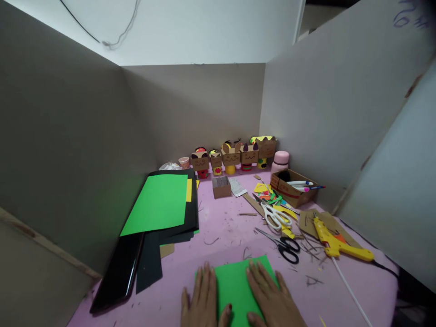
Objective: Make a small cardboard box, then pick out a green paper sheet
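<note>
A green sheet of paper (pixel 235 290) lies flat on the pink tabletop at the near edge of the view. My left hand (pixel 203 299) rests along its left side, fingers stretched out and pointing away from me. On the right part of the sheet, my right hand (pixel 270 295) lies flat with its fingers extended. Both palms face down, and neither hand grips anything. The lower part of the sheet runs out of the picture.
Black-handled scissors (pixel 288 247), white-handled scissors (pixel 275 215) and a yellow glue gun (pixel 337 245) lie at right among scraps. A pen box (pixel 293 188) stands behind. Green and black sheets (pixel 160 202) lie left, above a dark glossy slab (pixel 117 277). Cardboard-headed figures (pixel 230 156) line the back.
</note>
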`<state>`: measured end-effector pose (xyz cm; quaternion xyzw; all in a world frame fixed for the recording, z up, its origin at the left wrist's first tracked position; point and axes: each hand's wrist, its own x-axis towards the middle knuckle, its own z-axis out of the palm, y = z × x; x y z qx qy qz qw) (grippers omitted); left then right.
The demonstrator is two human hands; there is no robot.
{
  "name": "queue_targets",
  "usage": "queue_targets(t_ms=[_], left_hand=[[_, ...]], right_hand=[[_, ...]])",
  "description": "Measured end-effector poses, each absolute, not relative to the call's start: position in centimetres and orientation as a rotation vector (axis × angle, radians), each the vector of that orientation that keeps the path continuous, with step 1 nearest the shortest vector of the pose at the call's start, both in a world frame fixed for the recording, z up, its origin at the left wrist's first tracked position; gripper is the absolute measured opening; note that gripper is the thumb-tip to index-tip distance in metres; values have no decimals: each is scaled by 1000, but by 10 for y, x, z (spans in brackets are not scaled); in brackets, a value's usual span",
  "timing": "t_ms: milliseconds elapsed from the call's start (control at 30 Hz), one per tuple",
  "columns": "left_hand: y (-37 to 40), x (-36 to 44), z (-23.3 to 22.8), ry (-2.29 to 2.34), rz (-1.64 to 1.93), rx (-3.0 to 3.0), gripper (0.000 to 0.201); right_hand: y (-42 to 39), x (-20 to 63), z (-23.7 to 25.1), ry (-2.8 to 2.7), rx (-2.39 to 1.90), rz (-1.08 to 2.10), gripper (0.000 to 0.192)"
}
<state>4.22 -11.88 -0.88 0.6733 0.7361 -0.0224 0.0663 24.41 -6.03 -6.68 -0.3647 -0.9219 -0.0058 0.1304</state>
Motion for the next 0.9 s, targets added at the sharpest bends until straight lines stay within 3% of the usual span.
queue_targets(t_ms=[100, 300, 367, 467, 767, 900], left_hand=[[-110, 40, -19, 2020, 4, 2070, 62], [-106, 24, -36, 2067, 132, 2104, 55], [-102, 23, -31, 2083, 169, 2128, 56], [-95, 25, -16, 2082, 201, 2116, 59], [-83, 36, 22, 2090, 310, 1868, 35], [-80, 34, 25, 2076, 348, 1817, 31]], right_hand=[[-56, 244, -68, -2746, -896, 81, 61], [-41, 249, -33, -2406, -1331, 213, 39], [-34, 236, -21, -2365, -1365, 214, 37], [-21, 218, -11, -2339, -1381, 232, 18], [27, 235, 9, -2114, -1340, 285, 32], [13, 243, -6, -2149, -1229, 494, 20]])
